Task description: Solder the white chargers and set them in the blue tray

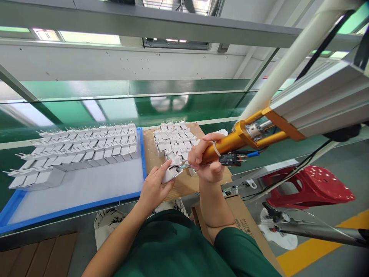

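Note:
My left hand (154, 187) pinches a small white plastic housing (172, 173) between thumb and fingers, its open side up. My right hand (206, 158) is wrapped round the gold-coloured cylindrical nose of a power screwdriver (226, 145). The tool's thin tip reaches into the housing's opening; whether it touches a screw is too small to see. A black switch (230, 159) with wires is fixed along the tool. Just beyond my hands, rows of similar white housings (176, 139) stand on a brown board (150, 159).
To the left, a blue-rimmed tray (143, 154) holds several rows of white housings (98, 154). The screwdriver's grey arm (319, 104) and a white post (288, 65) slant in from the upper right. A red stool (319, 184) and an open cardboard box (245, 227) are at right.

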`<action>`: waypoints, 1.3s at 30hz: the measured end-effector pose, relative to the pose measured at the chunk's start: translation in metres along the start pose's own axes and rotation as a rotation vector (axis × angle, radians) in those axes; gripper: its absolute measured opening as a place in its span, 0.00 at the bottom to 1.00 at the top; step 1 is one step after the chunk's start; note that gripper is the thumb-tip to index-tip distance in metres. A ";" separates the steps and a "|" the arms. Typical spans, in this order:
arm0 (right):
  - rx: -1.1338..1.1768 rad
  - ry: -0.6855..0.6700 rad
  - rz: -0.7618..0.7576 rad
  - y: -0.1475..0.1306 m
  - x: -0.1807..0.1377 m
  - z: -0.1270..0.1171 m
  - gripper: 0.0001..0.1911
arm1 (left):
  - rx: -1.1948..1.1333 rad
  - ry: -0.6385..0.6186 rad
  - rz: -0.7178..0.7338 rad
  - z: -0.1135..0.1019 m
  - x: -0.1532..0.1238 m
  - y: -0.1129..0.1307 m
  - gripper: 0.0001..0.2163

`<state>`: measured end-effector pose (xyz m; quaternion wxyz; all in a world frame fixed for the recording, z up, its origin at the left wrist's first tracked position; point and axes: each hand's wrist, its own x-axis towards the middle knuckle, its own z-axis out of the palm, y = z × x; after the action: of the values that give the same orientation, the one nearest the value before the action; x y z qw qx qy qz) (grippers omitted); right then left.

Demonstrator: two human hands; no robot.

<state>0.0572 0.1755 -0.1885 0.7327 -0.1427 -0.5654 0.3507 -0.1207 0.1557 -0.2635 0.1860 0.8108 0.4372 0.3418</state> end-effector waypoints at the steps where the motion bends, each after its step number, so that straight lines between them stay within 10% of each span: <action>1: 0.001 -0.001 -0.001 0.000 0.000 0.000 0.22 | -0.002 0.002 0.000 0.000 0.000 0.000 0.25; 24: 0.024 0.000 -0.025 0.002 0.000 0.000 0.25 | -0.057 0.006 -0.056 0.002 -0.002 -0.004 0.24; 39: 0.073 -0.021 -0.092 0.001 0.003 0.023 0.23 | -0.884 0.013 -0.383 0.047 -0.002 -0.006 0.27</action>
<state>0.0354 0.1739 -0.1797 0.7468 -0.0861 -0.5660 0.3384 -0.0910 0.1573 -0.3000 0.5697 0.5570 0.3925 0.4595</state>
